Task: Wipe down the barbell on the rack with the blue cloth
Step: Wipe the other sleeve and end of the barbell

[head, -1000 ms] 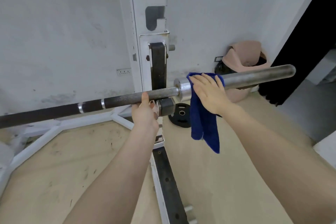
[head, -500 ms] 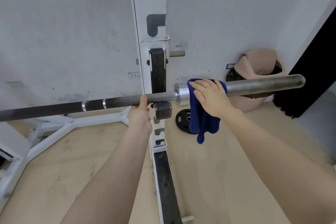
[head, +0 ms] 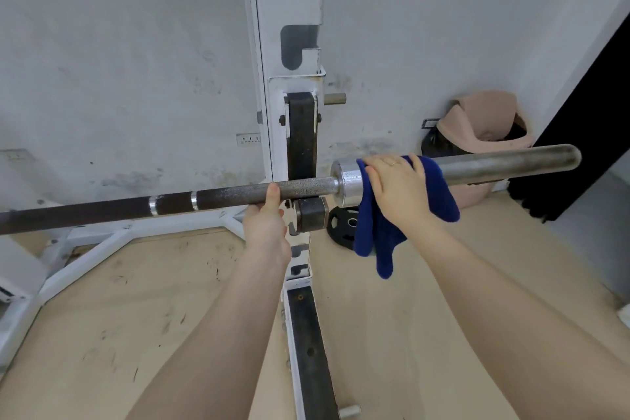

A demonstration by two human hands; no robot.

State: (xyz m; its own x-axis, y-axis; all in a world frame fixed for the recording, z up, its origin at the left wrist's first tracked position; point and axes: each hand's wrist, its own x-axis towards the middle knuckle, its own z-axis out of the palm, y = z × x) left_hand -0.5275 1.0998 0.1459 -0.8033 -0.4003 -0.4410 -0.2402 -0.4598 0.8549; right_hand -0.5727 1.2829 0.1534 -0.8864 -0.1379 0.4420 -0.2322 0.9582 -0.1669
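Observation:
A long barbell [head: 102, 208] lies across the white rack upright [head: 289, 78], its dark knurled shaft running left and its grey sleeve [head: 511, 164] pointing right. My left hand [head: 267, 222] grips the shaft from below, just left of the upright. The blue cloth [head: 378, 242] is draped over the sleeve right beside the shiny collar [head: 346, 181]. My right hand [head: 397, 187] wraps over the cloth and the sleeve, fingers curled across the top. The cloth's ends hang down below the bar.
A black weight plate [head: 344, 227] leans on the floor behind the upright. A pink-lidded bin [head: 484, 123] stands against the wall under the sleeve's end. The rack's white base legs [head: 85, 256] spread over the wooden floor at left; a black foot rail [head: 310, 351] runs toward me.
My right hand has shifted the cloth slightly along the sleeve next to the collar and the hanging end has bunched up shorter. My left hand keeps its grip on the shaft.

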